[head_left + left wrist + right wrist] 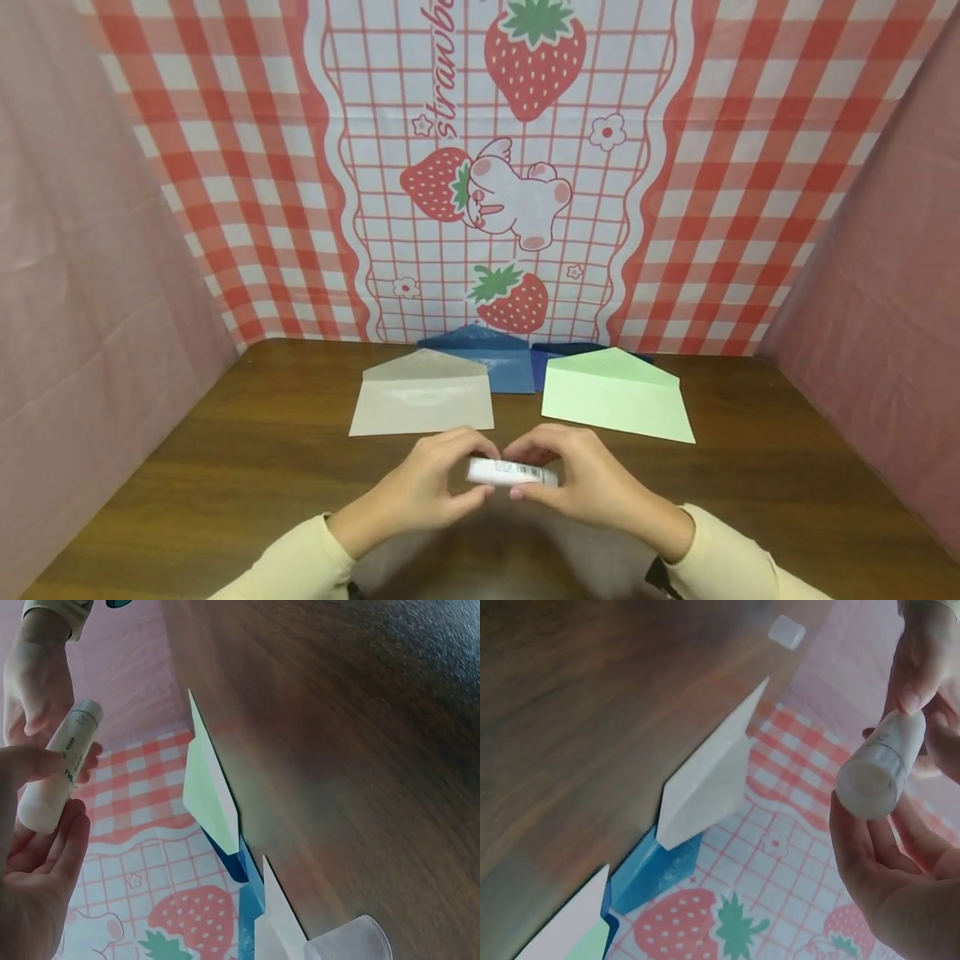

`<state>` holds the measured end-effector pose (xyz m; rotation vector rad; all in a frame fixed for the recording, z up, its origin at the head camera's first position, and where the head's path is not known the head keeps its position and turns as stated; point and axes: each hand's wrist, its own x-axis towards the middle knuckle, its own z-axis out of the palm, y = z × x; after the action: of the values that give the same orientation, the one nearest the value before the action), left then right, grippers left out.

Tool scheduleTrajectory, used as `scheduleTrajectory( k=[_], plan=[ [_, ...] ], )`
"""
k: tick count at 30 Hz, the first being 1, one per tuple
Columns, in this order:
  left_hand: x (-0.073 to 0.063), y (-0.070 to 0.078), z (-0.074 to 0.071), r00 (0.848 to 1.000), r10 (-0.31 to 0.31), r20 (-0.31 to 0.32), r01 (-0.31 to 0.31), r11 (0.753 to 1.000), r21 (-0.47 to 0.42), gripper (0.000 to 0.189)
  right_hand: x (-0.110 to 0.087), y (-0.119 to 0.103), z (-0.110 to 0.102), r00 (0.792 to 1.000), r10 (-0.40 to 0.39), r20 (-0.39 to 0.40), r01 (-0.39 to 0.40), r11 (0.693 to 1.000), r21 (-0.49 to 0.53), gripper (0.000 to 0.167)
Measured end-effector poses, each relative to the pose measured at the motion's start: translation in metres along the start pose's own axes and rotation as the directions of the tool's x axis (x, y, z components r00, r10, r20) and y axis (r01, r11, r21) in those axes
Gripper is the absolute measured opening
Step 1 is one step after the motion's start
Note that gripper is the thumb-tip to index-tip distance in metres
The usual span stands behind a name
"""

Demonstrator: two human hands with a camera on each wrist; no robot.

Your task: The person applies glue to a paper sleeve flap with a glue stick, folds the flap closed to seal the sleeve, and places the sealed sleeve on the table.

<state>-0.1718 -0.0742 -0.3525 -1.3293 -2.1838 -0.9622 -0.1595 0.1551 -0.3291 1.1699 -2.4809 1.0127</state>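
Both hands hold a white glue stick (513, 472) crosswise over the near part of the table. A barcode and small print face up in the head view. My left hand (423, 483) grips its left part between thumb and fingers. At the other end, my right hand (588, 479) has its thumb on the near side and curled fingers on the far side. In the right wrist view the round flat end of the glue stick (870, 787) faces the camera. Beyond the hands stand a grey-beige envelope (423, 404) and a pale green envelope (615, 400), flaps raised.
Behind these two stand a blue envelope (510, 371) and darker blue ones, partly hidden, against the strawberry-print cloth (600, 208). Pink cloth (885, 292) hangs at both sides of the brown wooden table (262, 417). A small whitish piece (787, 631) lies on the left side.
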Motion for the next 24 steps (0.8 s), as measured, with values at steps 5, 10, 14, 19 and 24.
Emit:
scheduleTrajectory(
  k=[5, 10, 14, 19, 24],
  plan=[
    [-0.001, 0.000, -0.004, 0.996, -0.066, -0.060, 0.064, 0.997, -0.038, 0.028, -0.003, 0.001, -0.006, 0.998, 0.014, -0.058, -0.014, 1.000, 0.003, 0.044],
    [-0.002, 0.000, -0.007, 0.986, -0.149, -0.077, 0.138, 0.982, -0.131, 0.027, -0.006, 0.002, -0.006, 0.989, 0.002, -0.146, 0.000, 1.000, 0.014, 0.038],
    [-0.002, 0.000, -0.006, 0.984, -0.171, -0.054, 0.160, 0.972, -0.171, 0.026, -0.007, 0.004, -0.005, 0.976, -0.046, -0.211, 0.048, 0.999, 0.004, 0.034],
    [0.001, 0.001, -0.010, 0.983, -0.180, 0.030, 0.183, 0.968, -0.172, 0.032, -0.008, 0.004, -0.006, 0.963, -0.087, -0.254, 0.089, 0.996, -0.003, 0.033],
    [0.011, 0.005, -0.020, 0.961, -0.207, 0.185, 0.243, 0.949, -0.202, 0.039, -0.006, 0.004, -0.006, 0.960, -0.102, -0.261, 0.107, 0.994, 0.004, 0.032]
  ],
)
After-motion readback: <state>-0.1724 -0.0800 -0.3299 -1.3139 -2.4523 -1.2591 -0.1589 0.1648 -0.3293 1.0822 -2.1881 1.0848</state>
